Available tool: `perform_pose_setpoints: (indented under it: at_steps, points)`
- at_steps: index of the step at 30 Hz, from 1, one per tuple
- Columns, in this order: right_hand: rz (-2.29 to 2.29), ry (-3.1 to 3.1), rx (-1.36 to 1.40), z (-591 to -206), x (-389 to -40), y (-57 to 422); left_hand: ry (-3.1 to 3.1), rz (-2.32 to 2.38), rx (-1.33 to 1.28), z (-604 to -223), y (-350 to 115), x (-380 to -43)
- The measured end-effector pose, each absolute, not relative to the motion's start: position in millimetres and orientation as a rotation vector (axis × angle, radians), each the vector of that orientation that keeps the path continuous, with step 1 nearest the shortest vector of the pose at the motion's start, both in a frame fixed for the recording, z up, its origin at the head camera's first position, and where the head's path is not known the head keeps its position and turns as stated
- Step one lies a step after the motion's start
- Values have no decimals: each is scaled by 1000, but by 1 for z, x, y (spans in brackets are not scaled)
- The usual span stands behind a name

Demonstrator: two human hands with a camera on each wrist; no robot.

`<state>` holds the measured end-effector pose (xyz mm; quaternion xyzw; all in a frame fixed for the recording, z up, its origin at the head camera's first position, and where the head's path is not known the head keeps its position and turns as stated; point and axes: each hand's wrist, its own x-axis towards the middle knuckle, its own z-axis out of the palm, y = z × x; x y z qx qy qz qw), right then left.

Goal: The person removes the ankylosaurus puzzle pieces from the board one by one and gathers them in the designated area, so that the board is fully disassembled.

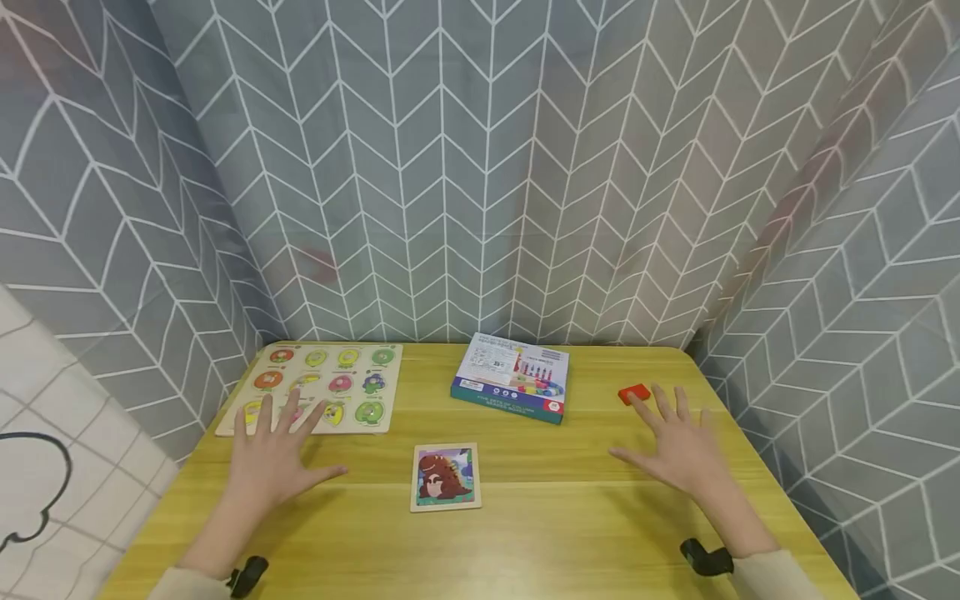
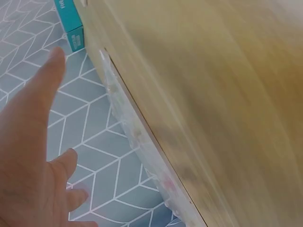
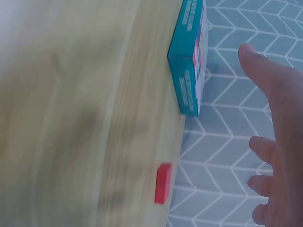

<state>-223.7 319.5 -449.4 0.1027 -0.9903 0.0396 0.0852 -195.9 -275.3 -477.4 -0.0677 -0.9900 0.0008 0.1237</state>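
Observation:
My left hand is held over the table with its fingers spread, overlapping the near edge of a wooden picture board with round fruit and vegetable pieces. Nothing is in it. My right hand, also spread and holding nothing, hovers at the right, its fingertips close to a small red block. Between the hands lies a square dinosaur puzzle in a light wooden frame. Farther back, a teal and white cardboard game box lies flat. The right wrist view shows the box and the red block beyond the hand.
The wooden table has its far edge against a grey curtain with a white zigzag pattern. More of this curtain hangs at both sides. White tile-patterned fabric shows at the lower left.

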Motion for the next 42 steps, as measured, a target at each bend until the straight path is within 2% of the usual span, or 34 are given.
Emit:
perform_pose_setpoints:
  at_steps: [16, 29, 34, 42]
  points:
    - [439, -2959, 445, -465, -251, 245, -2931, -152, -225, -486, -252, -205]
    - [1030, -2821, 610, -492, -264, 191, -2991, -733, -301, -502, -225, -209]
    - [1279, -2772, 604, -499, -262, 169, -2970, -1109, -321, -512, -217, -213]
    - [1447, -2723, 736, -510, -264, 136, -2853, -1452, -424, -527, -210, -214]
